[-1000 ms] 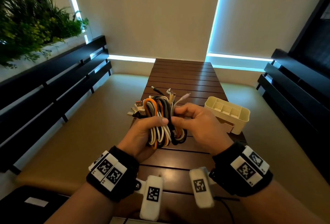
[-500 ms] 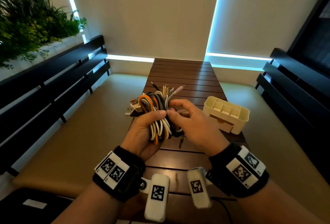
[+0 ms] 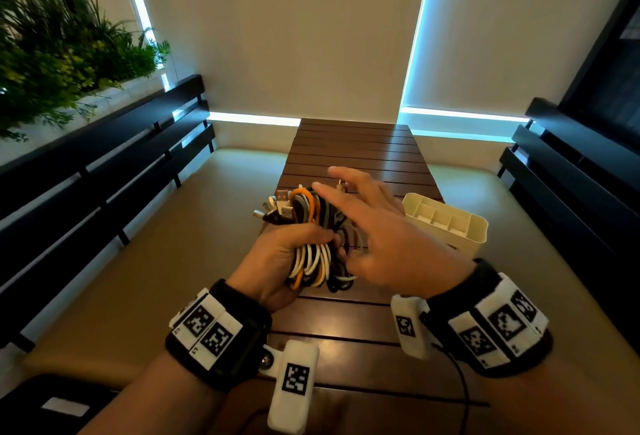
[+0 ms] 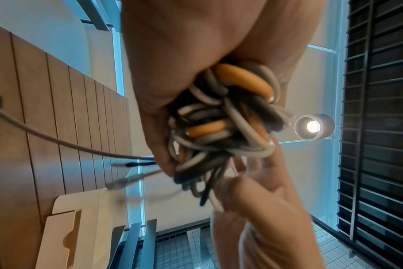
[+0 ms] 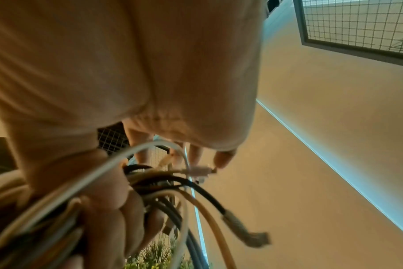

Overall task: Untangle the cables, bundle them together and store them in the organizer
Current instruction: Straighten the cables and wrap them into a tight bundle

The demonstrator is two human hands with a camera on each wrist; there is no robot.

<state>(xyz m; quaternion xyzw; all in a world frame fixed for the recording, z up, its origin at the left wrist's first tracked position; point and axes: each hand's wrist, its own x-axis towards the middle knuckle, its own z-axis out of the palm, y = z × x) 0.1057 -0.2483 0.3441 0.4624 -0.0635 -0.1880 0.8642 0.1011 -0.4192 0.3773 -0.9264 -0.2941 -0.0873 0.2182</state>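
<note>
A bundle of orange, white, grey and black cables [image 3: 311, 258] is held above the brown slatted table [image 3: 353, 147]. My left hand [image 3: 329, 240] grips it round the middle, and the plug ends stick out at the top left. My right hand [image 3: 346, 206] hovers over the top of the bundle with its fingers straight and spread. In the right wrist view a fingertip [image 5: 223, 160] touches a white plug [image 5: 200, 171]. The cream organizer [image 3: 479, 226], with its open compartments, stands on the table right of my right hand. The left wrist view shows the coiled loops [image 4: 223, 127] under my palm.
Black slatted benches run along the left [image 3: 104, 175] and the right [image 3: 571, 175] of the table. Green plants [image 3: 52, 53] fill the upper left. A thin black wire [image 3: 460, 382] trails from my right wrist device over the near table edge.
My right hand has let go of the bundle and opened, its fingers now stretched forward over the cable tops. My left hand still grips the bundle in the same place.
</note>
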